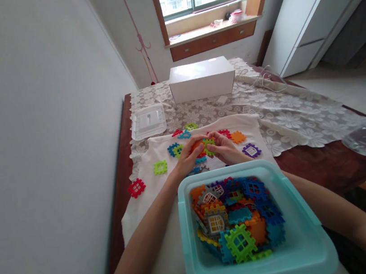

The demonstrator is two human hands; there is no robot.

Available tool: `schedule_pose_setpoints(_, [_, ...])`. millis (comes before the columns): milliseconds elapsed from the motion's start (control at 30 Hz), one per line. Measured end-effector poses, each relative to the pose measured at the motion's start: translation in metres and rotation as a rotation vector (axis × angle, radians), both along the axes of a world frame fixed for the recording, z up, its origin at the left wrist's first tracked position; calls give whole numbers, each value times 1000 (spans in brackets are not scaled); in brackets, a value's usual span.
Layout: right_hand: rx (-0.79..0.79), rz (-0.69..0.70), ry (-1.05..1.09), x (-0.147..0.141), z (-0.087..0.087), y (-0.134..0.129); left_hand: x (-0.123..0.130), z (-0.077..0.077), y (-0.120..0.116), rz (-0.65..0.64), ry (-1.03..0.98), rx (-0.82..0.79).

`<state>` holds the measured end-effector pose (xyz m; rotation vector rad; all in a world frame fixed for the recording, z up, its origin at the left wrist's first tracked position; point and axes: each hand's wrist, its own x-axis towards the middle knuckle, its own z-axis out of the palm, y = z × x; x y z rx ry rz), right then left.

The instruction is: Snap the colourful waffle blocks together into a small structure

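Left hand (188,155) and right hand (222,147) meet above the white cloth, fingers narrowed: the left grips an orange piece (197,145), the right a lime-green piece (209,147). Supporting surface: a desk (319,164) of dark reddish-brown finish, covered at its far part by a grey-and-white floral tablecloth (288,111) with a scalloped edge. Over this lies the white cloth (149,210), smooth and softly creased. At the near side, between the forearms, is a teal bin (300,234) with rounded corners and a broad rim, holding a heap of toothed plastic pieces (238,215). A white box (203,86), rectangular and smooth-faced, rests at the far side; a translucent lid (148,122) lies flat to its left. Loose on the white cloth: a red piece (137,188) at the left edge, a purple piece (251,150) with a white window insert at the right, and others around the hands. Held pieces: close together at the cloth's middle; lime-green face toward the viewer, bright, notched edge, no evident long axis; orange face partly covered by fingers. Their joint is hidden.
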<state>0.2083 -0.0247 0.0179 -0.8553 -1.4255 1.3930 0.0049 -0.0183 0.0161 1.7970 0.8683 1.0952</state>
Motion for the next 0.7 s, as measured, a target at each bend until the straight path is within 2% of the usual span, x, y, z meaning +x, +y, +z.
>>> schedule_pose_setpoints(167, [15,26,55,-1,-2,1,-2,-2,0,-33,-36,-113])
schedule_pose_setpoints(433, [40,45,64,-1,-7,4,4,9,-6,-53,-227,-267])
schedule_pose_setpoints(700, [56,34,63,-3,-8,5,3,12,-9,-58,-232,-297])
